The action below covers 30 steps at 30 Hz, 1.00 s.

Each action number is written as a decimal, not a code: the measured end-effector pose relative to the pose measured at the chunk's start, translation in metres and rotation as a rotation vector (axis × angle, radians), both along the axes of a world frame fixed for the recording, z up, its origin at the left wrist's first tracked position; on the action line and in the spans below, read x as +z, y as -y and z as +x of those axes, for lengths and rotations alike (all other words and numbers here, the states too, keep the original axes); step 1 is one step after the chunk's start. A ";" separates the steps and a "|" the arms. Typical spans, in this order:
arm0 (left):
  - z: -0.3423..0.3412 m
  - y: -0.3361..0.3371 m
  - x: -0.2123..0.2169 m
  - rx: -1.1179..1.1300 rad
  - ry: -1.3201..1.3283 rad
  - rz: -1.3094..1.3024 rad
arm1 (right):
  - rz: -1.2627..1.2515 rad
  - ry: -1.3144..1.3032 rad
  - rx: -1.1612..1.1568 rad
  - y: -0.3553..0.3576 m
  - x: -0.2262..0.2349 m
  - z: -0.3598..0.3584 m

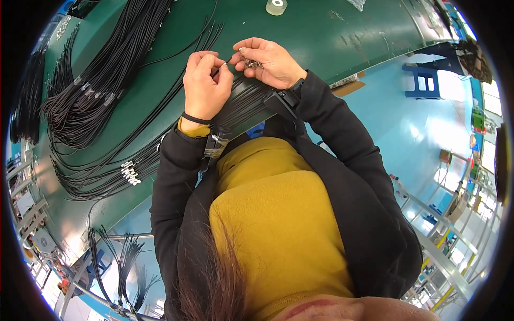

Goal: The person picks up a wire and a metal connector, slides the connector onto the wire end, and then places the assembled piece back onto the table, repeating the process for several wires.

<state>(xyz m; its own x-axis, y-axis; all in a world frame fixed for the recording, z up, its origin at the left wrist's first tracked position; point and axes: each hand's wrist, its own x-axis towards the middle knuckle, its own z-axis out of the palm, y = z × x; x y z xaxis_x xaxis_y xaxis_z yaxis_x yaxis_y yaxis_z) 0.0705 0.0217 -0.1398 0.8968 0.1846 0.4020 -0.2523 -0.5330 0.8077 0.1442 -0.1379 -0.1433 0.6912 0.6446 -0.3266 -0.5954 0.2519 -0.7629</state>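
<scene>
My left hand is closed in a pinch on a thin black cable, near its end. Close to the right of it, my right hand has its fingers curled around several small silvery metal pieces, which show in the palm. The right thumb and forefinger meet near the cable's tip; whether the tip touches a metal piece is too small to tell. Below both hands a bundle of black cables runs along the table's near edge, with white tags at its left part.
The green table carries a thick looped bundle of black cables at the left and a roll of clear tape at the far side. A blue stool stands on the floor to the right. More cables hang at lower left.
</scene>
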 end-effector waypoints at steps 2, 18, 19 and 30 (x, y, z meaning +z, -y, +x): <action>0.000 0.000 0.000 -0.018 -0.012 0.014 | 0.003 0.029 0.027 0.001 -0.001 0.001; 0.004 0.001 -0.006 -0.041 0.125 0.261 | -0.231 0.383 0.075 -0.007 0.009 -0.013; 0.005 0.002 -0.006 -0.013 0.163 0.271 | -0.297 0.542 0.045 -0.011 0.013 -0.018; 0.001 0.000 0.001 -0.022 0.035 0.109 | -0.382 0.567 -0.010 -0.009 0.020 -0.019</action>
